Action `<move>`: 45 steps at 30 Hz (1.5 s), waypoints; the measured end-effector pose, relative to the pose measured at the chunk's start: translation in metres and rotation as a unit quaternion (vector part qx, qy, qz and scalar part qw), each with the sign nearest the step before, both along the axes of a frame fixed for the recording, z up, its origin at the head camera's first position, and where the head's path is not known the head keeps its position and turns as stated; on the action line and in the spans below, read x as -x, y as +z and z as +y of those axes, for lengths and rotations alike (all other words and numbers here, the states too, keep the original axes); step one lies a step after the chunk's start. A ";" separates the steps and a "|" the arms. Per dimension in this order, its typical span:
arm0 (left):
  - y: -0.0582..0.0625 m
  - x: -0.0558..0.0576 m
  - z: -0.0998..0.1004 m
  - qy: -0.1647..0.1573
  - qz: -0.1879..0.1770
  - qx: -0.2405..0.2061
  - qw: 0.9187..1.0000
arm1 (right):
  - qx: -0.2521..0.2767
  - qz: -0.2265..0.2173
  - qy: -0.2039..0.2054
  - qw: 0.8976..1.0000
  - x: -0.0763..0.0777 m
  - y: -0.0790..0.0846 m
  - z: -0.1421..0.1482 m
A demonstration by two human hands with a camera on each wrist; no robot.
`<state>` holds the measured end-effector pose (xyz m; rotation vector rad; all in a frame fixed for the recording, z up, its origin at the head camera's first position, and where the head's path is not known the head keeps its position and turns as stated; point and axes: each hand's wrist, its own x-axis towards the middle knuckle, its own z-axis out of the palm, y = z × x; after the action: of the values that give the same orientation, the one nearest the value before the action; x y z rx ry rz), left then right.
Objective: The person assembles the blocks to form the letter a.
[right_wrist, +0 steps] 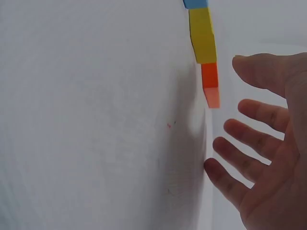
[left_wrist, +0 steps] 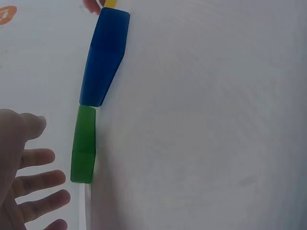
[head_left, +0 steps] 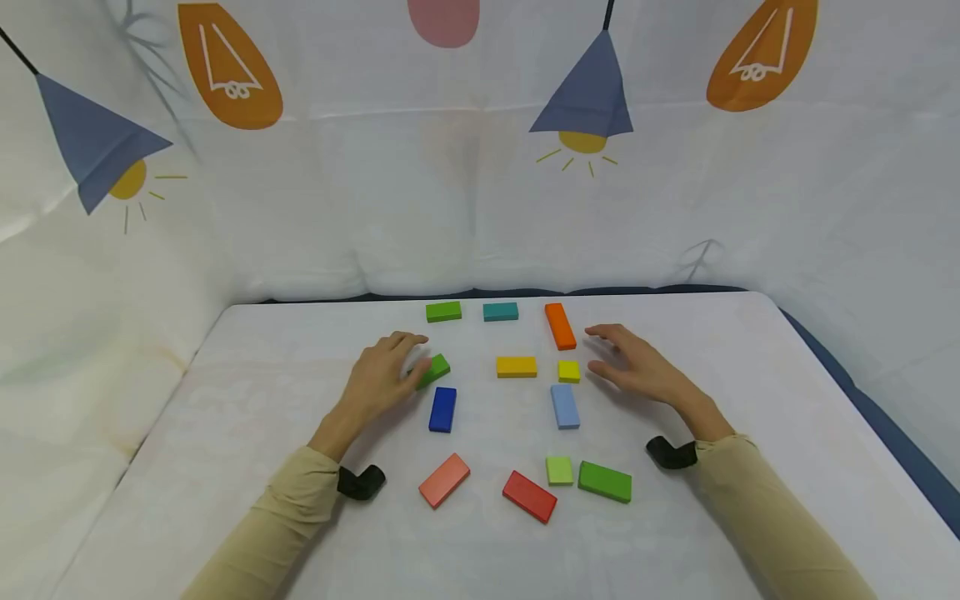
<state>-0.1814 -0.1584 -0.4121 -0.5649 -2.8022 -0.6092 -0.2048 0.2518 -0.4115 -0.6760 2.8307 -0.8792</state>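
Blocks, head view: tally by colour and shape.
Green rectangular blocks: 3
Lime square block: 1
Teal rectangular block: 1
Orange rectangular block: 1
Yellow rectangular block: 1
Yellow square block: 1
Navy rectangular block: 1
Light blue rectangular block: 1
Salmon rectangular block: 1
Red rectangular block: 1
Total: 12

The left sleeve (head_left: 258, 525) and right sleeve (head_left: 768, 508) are khaki, creased near their ends. A curved black piece (head_left: 363, 482) juts from the left one, a similar black fitting (head_left: 671, 453) from the right. The left hand (head_left: 380, 377) and right hand (head_left: 641, 365) are bare, their fingers (right_wrist: 264, 115) round-tipped.
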 end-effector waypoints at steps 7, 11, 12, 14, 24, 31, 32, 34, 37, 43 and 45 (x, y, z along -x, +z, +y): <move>-0.002 0.001 0.007 -0.009 -0.005 0.001 1.000 | 0.025 0.001 0.012 1.000 0.000 0.000 -0.004; -0.003 0.002 0.010 -0.014 -0.015 0.002 1.000 | 0.034 0.001 0.019 0.999 0.000 -0.001 -0.006; -0.003 0.002 0.010 -0.015 -0.019 0.003 1.000 | 0.035 0.001 0.020 0.999 0.000 -0.001 -0.006; -0.004 0.002 0.012 -0.016 -0.026 0.004 1.000 | 0.038 0.000 0.023 0.999 -0.001 0.000 -0.008; -0.005 0.004 0.020 -0.021 -0.024 -0.002 0.999 | 0.040 -0.016 0.027 0.999 0.004 -0.002 -0.015; -0.004 0.006 0.031 -0.033 -0.024 0.003 0.999 | 0.041 -0.008 0.045 0.998 0.006 -0.005 -0.018; -0.004 0.006 0.032 -0.035 -0.023 0.004 0.999 | 0.042 -0.009 0.048 0.998 0.007 -0.005 -0.018; -0.003 0.007 0.036 -0.038 -0.024 0.005 0.999 | 0.044 -0.011 0.050 0.998 0.007 -0.006 -0.019; -0.002 0.008 0.040 -0.046 -0.020 0.007 0.999 | 0.045 -0.011 0.052 0.998 0.008 -0.006 -0.020; -0.001 0.010 0.047 -0.063 0.001 0.000 0.998 | 0.045 -0.009 0.051 0.998 0.009 -0.005 -0.020; -0.001 0.011 0.050 -0.066 -0.001 -0.001 0.998 | 0.044 -0.004 0.052 0.998 0.009 -0.005 -0.020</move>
<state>-0.1920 -0.1087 -0.4129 -0.7546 -2.7830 -0.6379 -0.2137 0.2313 -0.4164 -0.8217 2.7344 -0.9922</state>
